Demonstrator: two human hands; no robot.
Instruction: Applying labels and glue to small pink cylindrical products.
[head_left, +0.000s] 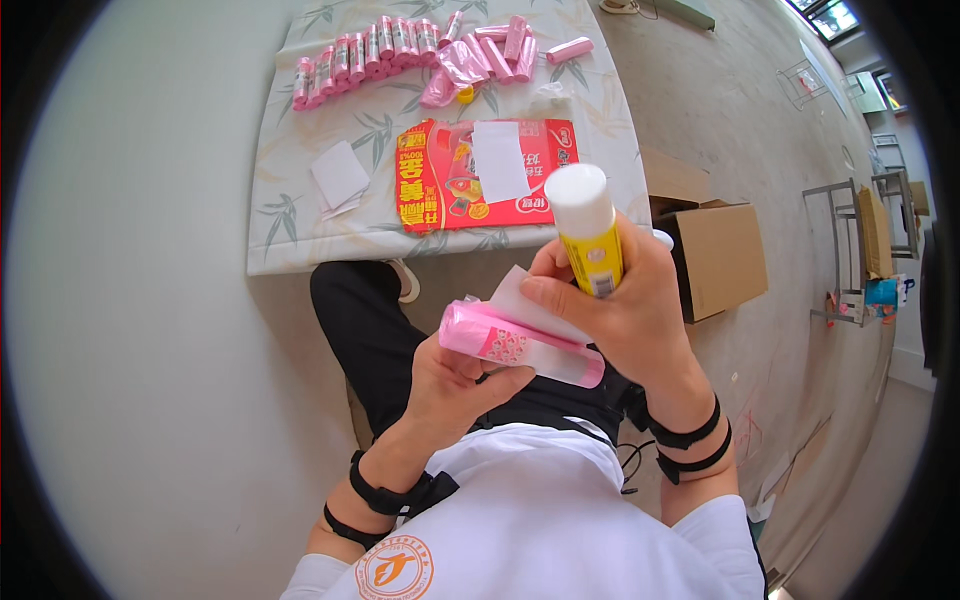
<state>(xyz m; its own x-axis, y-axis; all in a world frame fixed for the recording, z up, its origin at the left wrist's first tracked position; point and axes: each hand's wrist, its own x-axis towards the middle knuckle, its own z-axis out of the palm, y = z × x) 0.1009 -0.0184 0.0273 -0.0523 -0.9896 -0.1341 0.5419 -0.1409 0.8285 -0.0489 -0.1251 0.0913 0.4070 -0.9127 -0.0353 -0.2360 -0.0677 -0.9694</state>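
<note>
Paper slips [339,178] lie on the cloth-covered table [290,155]; below, the left hand [448,388] curls around a pink roll [520,346]; against it, apparently, leans a white strip [532,302], pinched by the right hand [635,312], also wrapped around a yellow-and-white glue stick [588,228]; a cardboard box [725,255] stands rightward.

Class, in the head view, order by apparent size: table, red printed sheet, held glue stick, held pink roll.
Table
Red printed sheet
Glue stick and pink roll: too alike, this near the camera, to rank.
</note>
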